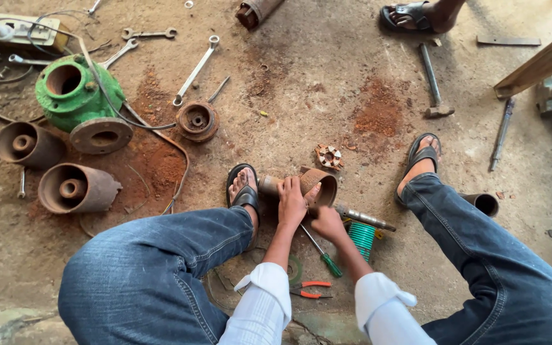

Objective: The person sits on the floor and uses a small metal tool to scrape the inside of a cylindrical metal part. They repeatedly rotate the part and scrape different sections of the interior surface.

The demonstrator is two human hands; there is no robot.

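Nearest the camera are two rolled white sleeves (269, 287) and the blue-jeaned knees (148, 275) on either side of them, taking up the bottom of the view from 7 to 5 o'clock. Just beyond the cuffs, orange-handled pliers (311, 291) and a green-handled screwdriver (324, 255) lie on the floor.

At the centre, the left hand (291, 201) is laid over a rusty cup-shaped metal part (317, 185), fingers curled around its upper side and thumb against the rim; the part lies on its side on the floor, its open mouth facing 3 o'clock and a narrower neck pointing at 9 o'clock towards a sandalled foot (243, 186). The right hand (328, 223) is closed in a loose fist just below the part at 5 o'clock; what it grips is hidden, though a metal shaft (365, 218) runs out from beside it towards 3 o'clock. A green coil (362, 237) sits just under that shaft.

A small rusty toothed ring (329, 156) lies near the part at 12 o'clock. Bare dusty floor (301, 96) opens from there up to 12 o'clock. At 10 o'clock are a green pump housing (75, 89), rusty bowls (75, 188) and spanners (194, 70); at 2 o'clock a hammer (432, 83) and another person's sandalled foot (413, 16).
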